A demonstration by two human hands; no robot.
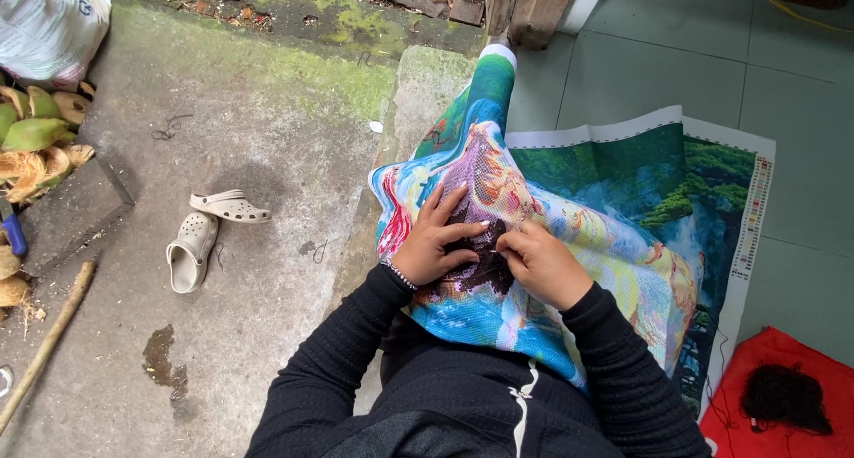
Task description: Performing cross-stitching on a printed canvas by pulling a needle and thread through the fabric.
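A large colourful cross-stitch canvas (614, 209) with a green and blue landscape lies draped over my lap and spreads onto the tiled floor at the right. My left hand (434, 240) rests flat on the cloth with fingers spread, pressing it down beside a dark stitched patch (476, 267). My right hand (536, 261) is pinched at the cloth just right of it, fingertips together as if on a needle, which is too small to make out. A bead bracelet circles my left wrist. Black sleeves cover both arms.
A pair of beige clogs (206, 231) lies on the concrete at the left. Coconut husks (36, 147) and a white sack (49, 22) sit at the far left, a wooden stick (49, 342) below. A red cloth with black thread (783, 396) lies at lower right.
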